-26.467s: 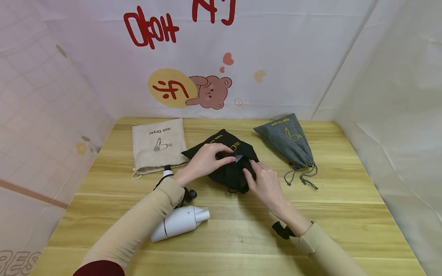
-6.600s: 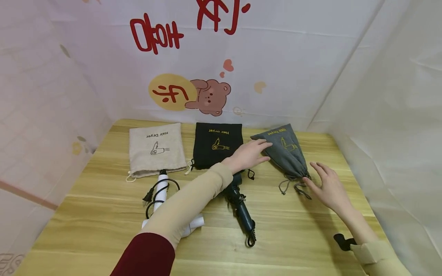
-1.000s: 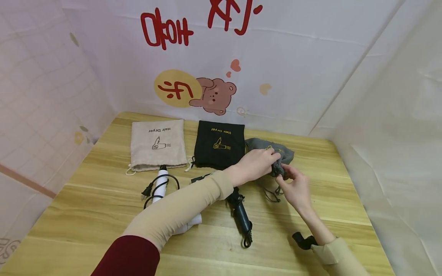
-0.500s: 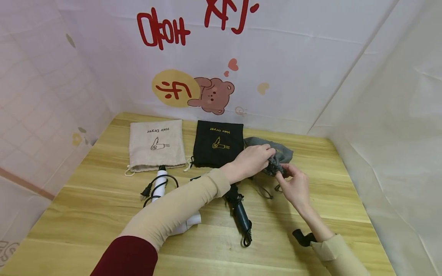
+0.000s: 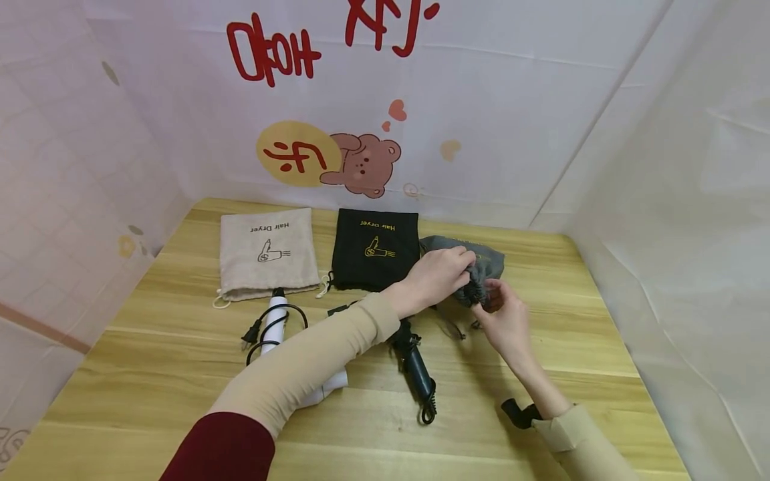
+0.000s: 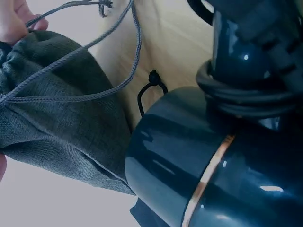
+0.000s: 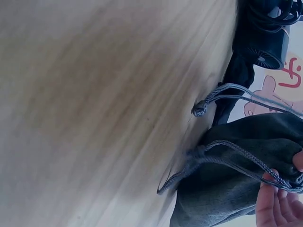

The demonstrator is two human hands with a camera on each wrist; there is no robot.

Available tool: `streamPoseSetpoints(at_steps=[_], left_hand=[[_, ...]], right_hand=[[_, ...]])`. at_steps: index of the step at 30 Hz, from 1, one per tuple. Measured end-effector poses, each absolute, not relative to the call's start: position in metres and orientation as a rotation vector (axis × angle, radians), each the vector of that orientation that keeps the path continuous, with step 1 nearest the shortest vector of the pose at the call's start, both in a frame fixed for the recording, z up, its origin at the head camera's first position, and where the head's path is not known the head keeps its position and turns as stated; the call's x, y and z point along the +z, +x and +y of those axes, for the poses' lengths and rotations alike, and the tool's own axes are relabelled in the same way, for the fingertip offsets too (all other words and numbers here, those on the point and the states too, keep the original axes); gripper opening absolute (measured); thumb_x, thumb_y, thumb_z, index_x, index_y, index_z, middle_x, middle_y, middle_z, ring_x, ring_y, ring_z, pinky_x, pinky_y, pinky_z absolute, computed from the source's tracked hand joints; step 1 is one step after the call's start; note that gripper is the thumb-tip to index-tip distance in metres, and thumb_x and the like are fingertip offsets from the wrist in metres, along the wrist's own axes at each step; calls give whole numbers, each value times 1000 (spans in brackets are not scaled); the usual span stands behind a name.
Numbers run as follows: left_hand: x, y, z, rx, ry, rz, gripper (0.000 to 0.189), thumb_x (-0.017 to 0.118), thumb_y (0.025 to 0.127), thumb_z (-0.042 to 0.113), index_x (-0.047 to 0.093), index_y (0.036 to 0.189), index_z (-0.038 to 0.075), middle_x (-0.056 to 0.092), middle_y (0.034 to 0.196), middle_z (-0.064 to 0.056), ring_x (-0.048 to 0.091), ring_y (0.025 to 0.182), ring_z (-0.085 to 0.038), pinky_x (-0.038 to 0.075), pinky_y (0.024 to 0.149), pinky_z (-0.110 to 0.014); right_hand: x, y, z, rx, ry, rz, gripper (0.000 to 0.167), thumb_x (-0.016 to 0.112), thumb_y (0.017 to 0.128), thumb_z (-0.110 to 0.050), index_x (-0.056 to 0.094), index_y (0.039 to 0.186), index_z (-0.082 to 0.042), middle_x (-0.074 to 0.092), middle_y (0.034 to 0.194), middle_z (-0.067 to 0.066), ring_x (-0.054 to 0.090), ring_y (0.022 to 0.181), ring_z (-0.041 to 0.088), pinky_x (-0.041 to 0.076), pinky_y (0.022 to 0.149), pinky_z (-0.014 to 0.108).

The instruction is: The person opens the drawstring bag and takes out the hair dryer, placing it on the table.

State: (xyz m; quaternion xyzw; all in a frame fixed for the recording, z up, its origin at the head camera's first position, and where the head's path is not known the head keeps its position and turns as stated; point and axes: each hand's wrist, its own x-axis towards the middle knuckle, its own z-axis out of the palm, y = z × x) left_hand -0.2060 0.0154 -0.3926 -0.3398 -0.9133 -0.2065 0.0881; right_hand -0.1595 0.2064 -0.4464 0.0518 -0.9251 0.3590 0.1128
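Both hands are at the gathered mouth of a grey drawstring bag (image 5: 493, 262), right of centre on the table in the head view. My left hand (image 5: 439, 275) grips the mouth's left side, and my right hand (image 5: 508, 326) pinches its right side between thumb and fingers. The bag's drawstrings (image 7: 232, 144) hang loose below the mouth in the right wrist view. The inside of the bag is hidden. Under my left forearm lies a dark hair dryer (image 5: 418, 371) with its cord wrapped round it; its glossy body (image 6: 170, 151) fills much of the left wrist view.
A beige bag (image 5: 240, 250) and a black bag (image 5: 355, 257) lie flat along the back, both printed "Hair Dryer". A white hair dryer (image 5: 275, 324) with a black cord lies at left, partly under my sleeve. White cloth walls (image 5: 511, 153) surround the table (image 5: 457, 434).
Earlier my hands worked at the black bag; now it lies flat with the dark dryer before it. Both hands have since taken hold of the grey bag's mouth and bunched it.
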Motion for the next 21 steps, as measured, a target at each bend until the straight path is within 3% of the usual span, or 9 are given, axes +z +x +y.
streamPoseSetpoints(at_steps=[13,21], left_hand=[[-392,-214,9,-681,-985,-2756,18,58,108,14,69,121,9,73,117,-7,72,93,-16,59,80,-26],[-391,-215,4,-684,-958,-2770,18,59,108,16,70,122,10,73,120,-7,73,98,-15,60,85,-26]], right_hand=[[-450,-158,216,1057,57,-2781,47,75,87,-2,62,132,0,73,92,19,68,78,20,50,69,14],[-450,-157,224,1017,70,-2798,48,73,88,-2,62,135,-1,73,94,20,70,81,25,50,69,17]])
